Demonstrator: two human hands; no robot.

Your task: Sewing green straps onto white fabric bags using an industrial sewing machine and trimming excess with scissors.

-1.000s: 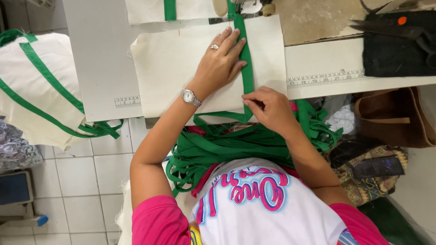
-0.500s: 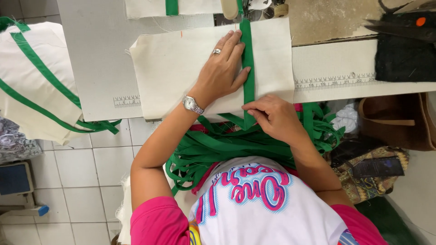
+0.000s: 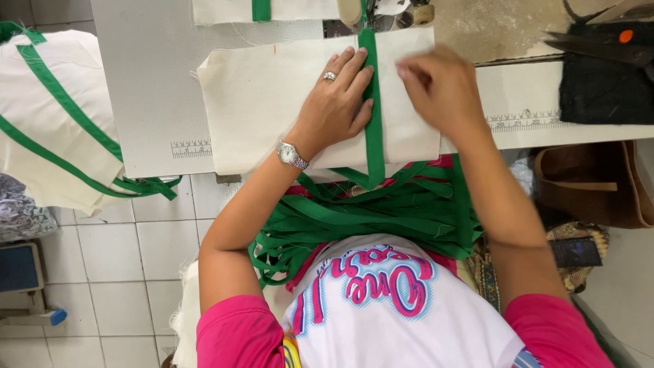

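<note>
Pressing down now, our left hand (image 3: 335, 109) lies flat on the cream canvas panel (image 3: 272, 109), fingers spread a little and the fingertips touching the left edge of the green webbing strap (image 3: 372, 116); that looks like a hold to keep the strap straight on the cloth as it runs up toward the sewing machine foot (image 3: 364, 13) at the top; our right hand (image 3: 439, 88) sits just on the other side of the strap, blurred, fingers curled onto the canvas, and whether they pinch anything we cannot tell; so the strap lies between the two hands, touching the left fingers, just beside the right ones; the strap's loose end drops off the table edge (image 3: 518, 129) into the heap of green straps (image 3: 368, 211) on our lap; finished cream bags with green straps (image 3: 54, 116) hang off to the left; black-handled scissors (image 3: 599, 44) rest on dark fabric at the far right.
</note>
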